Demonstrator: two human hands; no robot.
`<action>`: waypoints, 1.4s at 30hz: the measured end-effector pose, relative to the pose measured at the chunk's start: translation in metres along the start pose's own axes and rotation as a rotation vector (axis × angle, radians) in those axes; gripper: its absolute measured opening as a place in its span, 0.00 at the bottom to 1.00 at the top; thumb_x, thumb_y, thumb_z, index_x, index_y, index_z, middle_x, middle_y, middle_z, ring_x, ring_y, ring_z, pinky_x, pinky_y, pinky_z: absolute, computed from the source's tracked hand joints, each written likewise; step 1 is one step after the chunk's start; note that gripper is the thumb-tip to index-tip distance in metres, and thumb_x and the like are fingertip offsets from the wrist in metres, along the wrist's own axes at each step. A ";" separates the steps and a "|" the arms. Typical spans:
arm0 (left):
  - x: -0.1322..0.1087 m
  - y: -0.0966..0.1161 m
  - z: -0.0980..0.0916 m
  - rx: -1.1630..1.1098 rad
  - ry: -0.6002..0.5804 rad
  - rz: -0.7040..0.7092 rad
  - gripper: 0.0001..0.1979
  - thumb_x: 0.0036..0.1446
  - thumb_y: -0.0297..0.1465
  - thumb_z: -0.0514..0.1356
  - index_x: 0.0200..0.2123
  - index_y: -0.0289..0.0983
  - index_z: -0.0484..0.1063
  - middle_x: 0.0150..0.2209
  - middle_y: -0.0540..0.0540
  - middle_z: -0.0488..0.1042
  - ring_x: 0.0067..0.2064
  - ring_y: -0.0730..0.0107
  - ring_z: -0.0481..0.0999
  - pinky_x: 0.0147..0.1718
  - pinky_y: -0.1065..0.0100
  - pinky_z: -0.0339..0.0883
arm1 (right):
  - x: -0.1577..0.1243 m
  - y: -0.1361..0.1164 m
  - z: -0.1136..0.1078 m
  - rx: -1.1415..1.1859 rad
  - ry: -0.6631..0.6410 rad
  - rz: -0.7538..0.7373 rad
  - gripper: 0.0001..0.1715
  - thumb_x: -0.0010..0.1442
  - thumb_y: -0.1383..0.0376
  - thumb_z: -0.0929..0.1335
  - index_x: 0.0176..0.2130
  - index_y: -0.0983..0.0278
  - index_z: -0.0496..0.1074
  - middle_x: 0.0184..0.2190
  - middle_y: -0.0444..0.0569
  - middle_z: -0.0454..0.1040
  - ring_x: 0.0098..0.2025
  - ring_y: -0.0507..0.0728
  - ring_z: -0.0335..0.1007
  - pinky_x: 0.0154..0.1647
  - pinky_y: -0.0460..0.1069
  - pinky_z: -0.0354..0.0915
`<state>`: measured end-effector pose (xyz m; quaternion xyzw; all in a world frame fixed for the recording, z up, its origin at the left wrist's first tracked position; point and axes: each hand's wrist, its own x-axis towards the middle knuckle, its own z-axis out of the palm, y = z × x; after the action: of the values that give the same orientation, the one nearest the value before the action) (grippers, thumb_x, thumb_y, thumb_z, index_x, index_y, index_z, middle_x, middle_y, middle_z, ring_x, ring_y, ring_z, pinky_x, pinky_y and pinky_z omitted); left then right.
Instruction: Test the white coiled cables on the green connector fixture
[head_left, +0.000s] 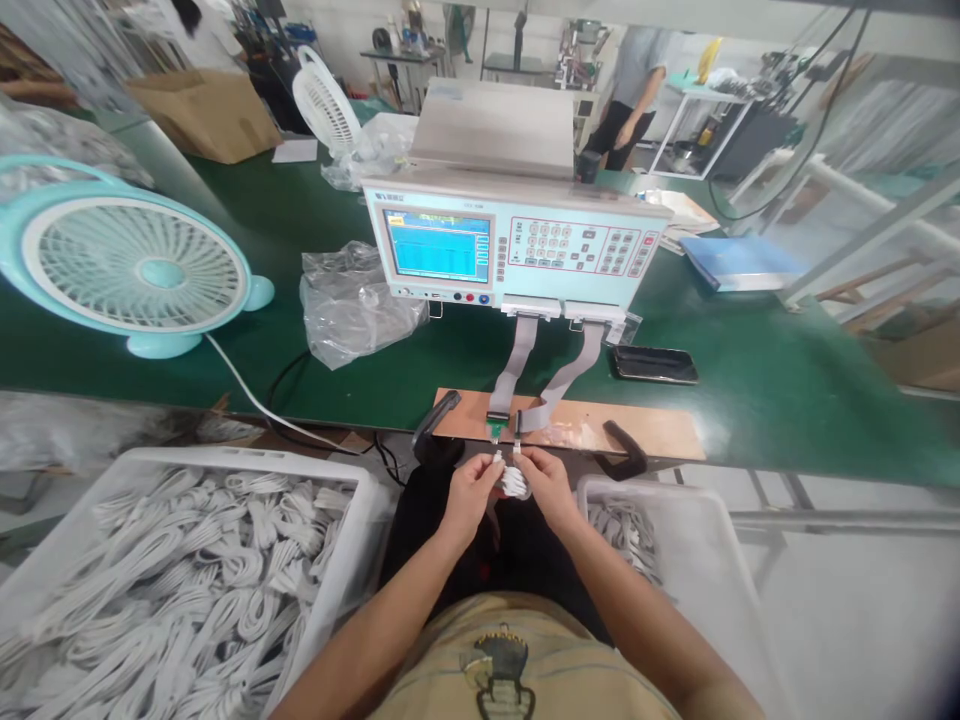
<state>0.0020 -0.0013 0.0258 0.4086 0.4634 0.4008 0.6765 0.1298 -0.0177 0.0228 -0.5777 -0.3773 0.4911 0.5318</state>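
A coiled white cable [514, 483] hangs between my two hands at the front edge of the bench. My left hand [478, 486] pinches one end of it, just below a small green circuit board [496, 428]. With closed fingers, my right hand [546, 484] grips the other end, below a black connector [518, 422]. Whether the plugs are fully seated cannot be made out. Two grey ribbon cables [516, 360] run from these connectors up to a tester [517, 240] with a lit blue screen. A wooden board [570, 425] lies under the connectors.
Black clamps [624, 450] hold the wooden board. At left, a white bin [352, 490] contains many coiled cables; another bin [720, 560] with some cables stands right. A phone [655, 365], plastic bag [352, 310] and turquoise fan [142, 265] rest on the bench. People are in the background.
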 end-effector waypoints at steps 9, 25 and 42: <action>0.005 0.013 -0.019 0.170 -0.123 0.052 0.14 0.50 0.41 0.57 0.24 0.35 0.69 0.22 0.51 0.67 0.25 0.73 0.67 0.25 0.73 0.64 | -0.003 -0.014 0.006 -0.072 0.001 -0.017 0.14 0.51 0.56 0.66 0.28 0.66 0.72 0.19 0.42 0.64 0.22 0.50 0.56 0.24 0.45 0.56; 0.014 0.024 -0.030 0.274 -0.277 0.033 0.14 0.51 0.39 0.56 0.25 0.35 0.72 0.24 0.48 0.71 0.27 0.69 0.68 0.27 0.71 0.61 | -0.002 -0.015 0.009 0.085 0.037 0.137 0.15 0.48 0.56 0.69 0.28 0.66 0.72 0.18 0.41 0.64 0.20 0.49 0.55 0.22 0.45 0.53; 0.015 0.010 -0.008 0.174 0.032 0.138 0.13 0.49 0.37 0.57 0.19 0.35 0.67 0.19 0.52 0.64 0.24 0.73 0.62 0.25 0.73 0.56 | 0.005 -0.020 0.009 0.165 0.036 0.185 0.15 0.44 0.56 0.70 0.22 0.66 0.70 0.13 0.38 0.58 0.17 0.46 0.46 0.18 0.44 0.45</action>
<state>-0.0031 0.0176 0.0284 0.4905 0.4780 0.4111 0.6017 0.1235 -0.0080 0.0420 -0.5730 -0.2713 0.5569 0.5366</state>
